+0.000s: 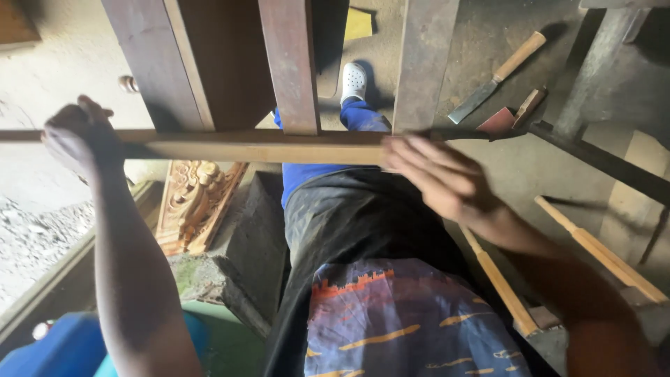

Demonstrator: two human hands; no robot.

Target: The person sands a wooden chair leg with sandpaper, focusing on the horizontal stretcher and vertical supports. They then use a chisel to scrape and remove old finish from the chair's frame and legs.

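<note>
Our left hand (pixel 77 136) grips the wooden strip (pixel 265 146), fingers closed; our right hand (pixel 436 178) lies flat, open, hiding its far part.

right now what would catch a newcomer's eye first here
A long wooden slat runs across the middle, gripped at its left end by the left hand, with the right hand laid flat on it further right. Dark wooden frame boards stand behind it. On the floor lie a chisel upper right and a carved panel lower left.
</note>
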